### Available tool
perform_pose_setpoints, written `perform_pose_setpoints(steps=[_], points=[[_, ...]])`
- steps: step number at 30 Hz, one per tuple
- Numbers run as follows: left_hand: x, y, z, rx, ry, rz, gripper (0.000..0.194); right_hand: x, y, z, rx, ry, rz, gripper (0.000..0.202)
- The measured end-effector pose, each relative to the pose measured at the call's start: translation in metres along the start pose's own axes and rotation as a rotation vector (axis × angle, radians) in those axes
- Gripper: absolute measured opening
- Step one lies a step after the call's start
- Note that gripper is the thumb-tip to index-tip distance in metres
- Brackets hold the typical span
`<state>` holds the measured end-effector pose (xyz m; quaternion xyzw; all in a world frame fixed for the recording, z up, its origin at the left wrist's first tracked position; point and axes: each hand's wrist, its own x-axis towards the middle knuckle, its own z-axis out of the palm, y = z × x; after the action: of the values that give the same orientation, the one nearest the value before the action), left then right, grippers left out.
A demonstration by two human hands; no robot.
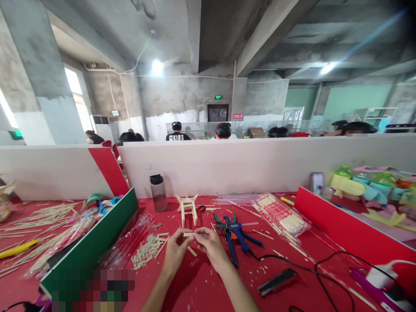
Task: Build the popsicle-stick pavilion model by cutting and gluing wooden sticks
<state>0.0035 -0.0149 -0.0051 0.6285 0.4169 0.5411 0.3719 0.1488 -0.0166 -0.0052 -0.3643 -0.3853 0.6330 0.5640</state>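
The left hand (177, 244) and right hand (209, 244), fingers pinched together, hold a short stick (189, 234) above the surface (195, 286). Just beyond, a small wooden frame (187, 203) stands, seemingly joined; many cut pieces (146, 253) lie loose, apparently unused.

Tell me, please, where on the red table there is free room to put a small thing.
Mostly bare: the red table between the left forearm and the green divider, nearer than the cut sticks; also between the right forearm and the black oblong object. Crowded: around the blue tool and the packaged sticks.
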Motion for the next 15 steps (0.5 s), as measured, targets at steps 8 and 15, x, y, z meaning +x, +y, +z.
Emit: perform_pose_setpoints(steps=[8,15], points=[[0.001,-0.008,0.001,-0.201,0.044,0.028,0.021,-0.004,0.001,0.004,0.096,-0.038,0.047,0.041],[0.006,-0.009,0.000,-0.252,0.113,0.023,0.019,0.004,-0.026,-0.021,-0.335,0.054,-0.226,0.040]])
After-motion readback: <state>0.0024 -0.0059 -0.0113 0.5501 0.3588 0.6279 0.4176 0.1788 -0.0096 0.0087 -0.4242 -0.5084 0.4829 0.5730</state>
